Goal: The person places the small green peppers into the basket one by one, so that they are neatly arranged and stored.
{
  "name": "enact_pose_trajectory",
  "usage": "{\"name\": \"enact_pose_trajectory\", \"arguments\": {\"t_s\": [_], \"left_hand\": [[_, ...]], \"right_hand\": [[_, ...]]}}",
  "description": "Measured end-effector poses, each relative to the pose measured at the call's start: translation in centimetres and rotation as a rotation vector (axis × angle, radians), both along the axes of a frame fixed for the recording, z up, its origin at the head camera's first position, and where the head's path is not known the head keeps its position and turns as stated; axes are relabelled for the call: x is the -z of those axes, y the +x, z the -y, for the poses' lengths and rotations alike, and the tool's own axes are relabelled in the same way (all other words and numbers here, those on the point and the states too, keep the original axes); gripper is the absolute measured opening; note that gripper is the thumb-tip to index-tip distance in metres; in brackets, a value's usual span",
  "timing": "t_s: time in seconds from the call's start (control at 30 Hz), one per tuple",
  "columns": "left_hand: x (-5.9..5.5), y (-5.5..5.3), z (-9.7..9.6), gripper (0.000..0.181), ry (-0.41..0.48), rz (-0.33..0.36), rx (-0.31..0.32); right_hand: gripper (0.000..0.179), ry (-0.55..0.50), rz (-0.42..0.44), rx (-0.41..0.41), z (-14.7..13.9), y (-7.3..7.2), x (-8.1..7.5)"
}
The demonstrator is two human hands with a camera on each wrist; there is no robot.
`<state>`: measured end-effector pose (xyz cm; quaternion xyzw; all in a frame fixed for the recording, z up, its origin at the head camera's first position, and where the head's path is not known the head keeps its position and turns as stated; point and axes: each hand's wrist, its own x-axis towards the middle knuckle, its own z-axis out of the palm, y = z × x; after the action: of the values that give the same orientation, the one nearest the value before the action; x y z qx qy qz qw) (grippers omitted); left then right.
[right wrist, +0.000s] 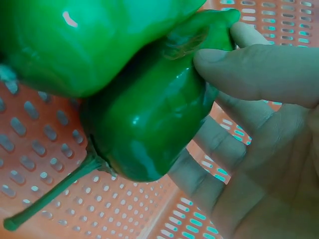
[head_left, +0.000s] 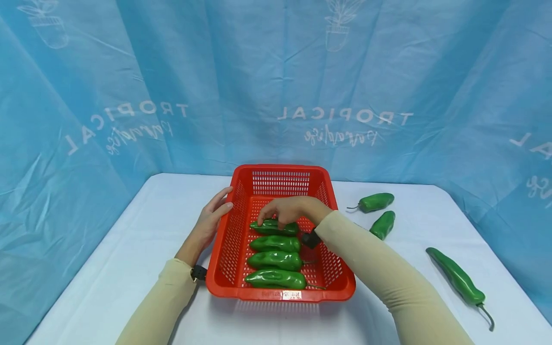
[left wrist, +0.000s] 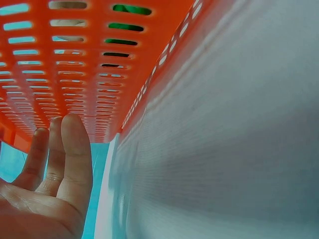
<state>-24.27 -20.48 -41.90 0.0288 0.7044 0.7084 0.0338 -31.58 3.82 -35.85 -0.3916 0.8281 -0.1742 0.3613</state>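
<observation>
A red plastic basket (head_left: 280, 293) with slotted walls stands in the middle of the table. Inside, several green peppers lie side by side in a column, among them a pepper (head_left: 276, 244) just nearer than the one under my right hand. My right hand (head_left: 286, 211) reaches in from the right and holds the farthest green pepper (right wrist: 149, 109), thumb on one side and fingers along the other. Its stem points away from the palm. At the basket's left side, my left hand (head_left: 209, 221) touches the rim, its fingers (left wrist: 75, 154) nearly straight against the outer wall.
Three more green peppers lie on the white table to the right: one far back (head_left: 376, 202), one (head_left: 383, 225) partly behind the right sleeve, and a long one (head_left: 457, 277) near the right edge. Blue printed curtains (head_left: 258, 86) surround the table.
</observation>
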Motion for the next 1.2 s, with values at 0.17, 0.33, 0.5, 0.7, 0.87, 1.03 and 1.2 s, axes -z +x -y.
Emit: {"name": "enact_pose_trajectory", "arguments": {"t_s": [0.17,0.33,0.5,0.7,0.87,1.03,1.2], "left_hand": [[0.0,-0.1,0.0,0.061,-0.021,0.013,-0.007],[0.0,0.0,-0.1,0.062,-0.026,0.022,-0.020],[-0.1,0.1,-0.2,0.063,-0.028,0.025,-0.019],[-0.1,0.1,-0.1,0.062,-0.012,0.021,-0.015],[-0.1,0.1,-0.1,0.061,-0.002,0.020,-0.006],[-0.2,0.2,0.0,0.060,-0.005,0.013,-0.006],[-0.1,0.1,-0.1,0.061,0.002,0.016,0.003]], "right_hand": [[0.049,0.010,0.004,0.018,0.0,0.1,-0.2],[0.049,0.013,0.028,0.028,0.0,0.0,-0.2],[0.050,0.018,0.055,0.046,0.0,0.0,-0.1],[0.048,0.021,0.041,0.056,-0.1,0.3,-0.6],[0.046,0.005,-0.009,-0.002,-0.8,1.0,-1.9],[0.045,-0.007,-0.077,-0.079,-1.8,1.5,-3.5],[0.046,0.021,-0.187,-0.111,-2.9,2.4,-4.5]]}}
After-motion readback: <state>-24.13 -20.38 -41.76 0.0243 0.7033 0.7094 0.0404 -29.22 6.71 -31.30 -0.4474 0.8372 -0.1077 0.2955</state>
